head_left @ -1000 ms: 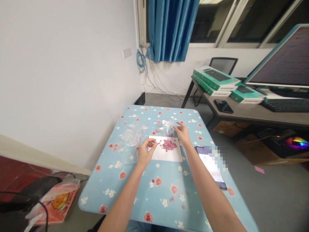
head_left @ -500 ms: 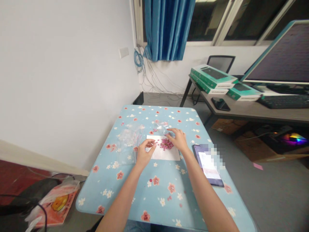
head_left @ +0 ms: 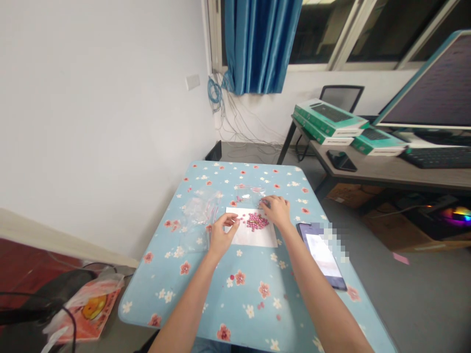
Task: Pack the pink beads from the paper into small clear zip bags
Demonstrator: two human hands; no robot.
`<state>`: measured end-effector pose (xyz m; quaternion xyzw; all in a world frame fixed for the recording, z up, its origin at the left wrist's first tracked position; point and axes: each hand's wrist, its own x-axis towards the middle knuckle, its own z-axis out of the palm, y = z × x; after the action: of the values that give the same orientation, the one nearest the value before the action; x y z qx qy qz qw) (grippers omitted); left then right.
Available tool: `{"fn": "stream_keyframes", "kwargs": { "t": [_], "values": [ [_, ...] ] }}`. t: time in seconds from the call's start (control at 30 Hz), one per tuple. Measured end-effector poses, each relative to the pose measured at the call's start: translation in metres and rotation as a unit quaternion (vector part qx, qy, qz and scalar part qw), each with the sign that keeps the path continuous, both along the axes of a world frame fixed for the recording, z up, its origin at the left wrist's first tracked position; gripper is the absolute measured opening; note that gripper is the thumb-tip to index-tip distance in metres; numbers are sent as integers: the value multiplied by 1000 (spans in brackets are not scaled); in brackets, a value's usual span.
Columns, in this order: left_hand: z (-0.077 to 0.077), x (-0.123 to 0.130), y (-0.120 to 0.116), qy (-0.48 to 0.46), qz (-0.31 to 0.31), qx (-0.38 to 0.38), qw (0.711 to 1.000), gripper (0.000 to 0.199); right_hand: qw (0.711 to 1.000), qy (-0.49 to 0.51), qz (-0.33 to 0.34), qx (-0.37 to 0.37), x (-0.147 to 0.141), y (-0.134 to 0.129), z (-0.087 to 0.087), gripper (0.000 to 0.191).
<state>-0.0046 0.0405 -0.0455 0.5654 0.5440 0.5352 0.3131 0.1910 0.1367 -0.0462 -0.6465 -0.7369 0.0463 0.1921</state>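
"What's leftmost on your feed?"

"On the floor I get a plastic bag with something orange showing through. Then the blue flowered table starts, and on its left side I see a loose spread of clear bags."

"And the left hand?"

"The left hand comes just right of those, its fingertips over the left part of a white paper. Thumb and fingers curve toward each other with a narrow gap. I can't tell whether anything thin is pinched there."

"Where are the pink pieces?"

"The pink pieces sit heaped on the paper, right of its middle, with a few strays toward the left hand. Just beyond the paper I have a small clear bag lying flat, some pink inside or beside it; I can't say which."

"Right hand?"

"The right hand is at that bag's near right corner, fingers bent and close to the thumb. What they hold, if anything, is too small for me."

"Further right?"

"A phone, screen lit, near the table's edge. Past that, a desk carrying green boxes, a keyboard and a monitor."
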Motion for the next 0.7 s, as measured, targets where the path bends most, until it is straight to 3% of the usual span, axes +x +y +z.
{"fn": "stream_keyframes", "kwargs": {
  "t": [0.27, 0.47, 0.7],
  "values": [
    [0, 0, 0, -1, 3, -2, 1000, 15, 995, 89, 10, 32, -5, 6, -1, 31],
    [-1, 0, 1, 6, 1, 4, 1000, 15, 963, 260, 18, 66, 12, -34, -7, 30],
    [2, 1, -2, 42, -12, 6, 999, 14, 928, 364, -59, 54, 19, -63, -25, 27]
  ]
}}
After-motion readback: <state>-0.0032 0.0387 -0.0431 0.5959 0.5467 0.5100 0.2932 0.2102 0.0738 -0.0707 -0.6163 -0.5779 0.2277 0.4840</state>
